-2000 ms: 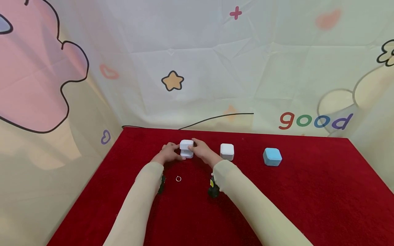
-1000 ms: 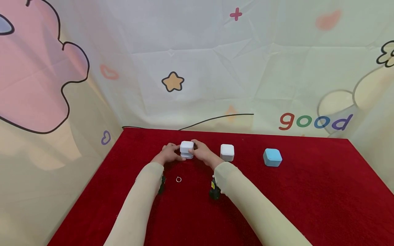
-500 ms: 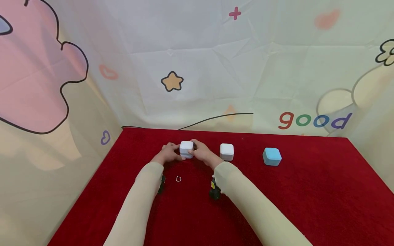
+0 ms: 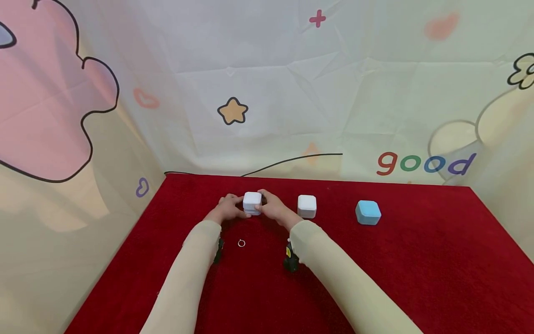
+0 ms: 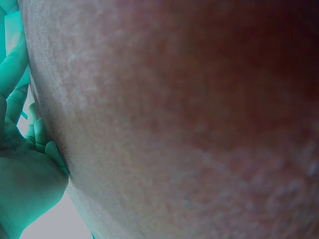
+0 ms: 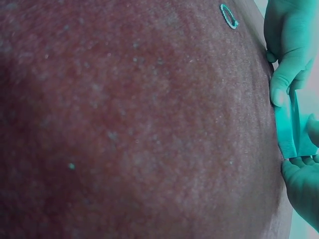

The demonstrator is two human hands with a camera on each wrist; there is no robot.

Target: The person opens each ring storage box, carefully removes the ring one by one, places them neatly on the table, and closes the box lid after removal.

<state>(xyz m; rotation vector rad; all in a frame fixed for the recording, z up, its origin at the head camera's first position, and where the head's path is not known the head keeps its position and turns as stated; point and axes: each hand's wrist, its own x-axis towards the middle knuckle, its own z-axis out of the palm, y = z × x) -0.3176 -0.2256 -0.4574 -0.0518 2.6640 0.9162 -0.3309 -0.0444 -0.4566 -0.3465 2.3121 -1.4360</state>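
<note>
A small white ring box (image 4: 252,202) sits near the back left of the red cloth, its lid lowered almost onto its base. In the right wrist view a narrow gap still runs between the two halves of the box (image 6: 285,130). My left hand (image 4: 229,207) holds the base from the left, thumb at the lower front edge. From the right, my right hand (image 4: 272,204) grips the lid, thumb on its front and fingers behind. A thin ring (image 4: 241,243) lies on the cloth in front of the box, apart from both hands.
Right of the hands stands a second white box (image 4: 307,206), and farther right a light blue box (image 4: 368,212); both have their lids down. The red cloth (image 4: 417,260) ends at a printed backdrop (image 4: 288,116) behind.
My right hand has swung the lid down from half raised to nearly on the base. My left hand has stayed at the base; ring and other boxes have not moved.
</note>
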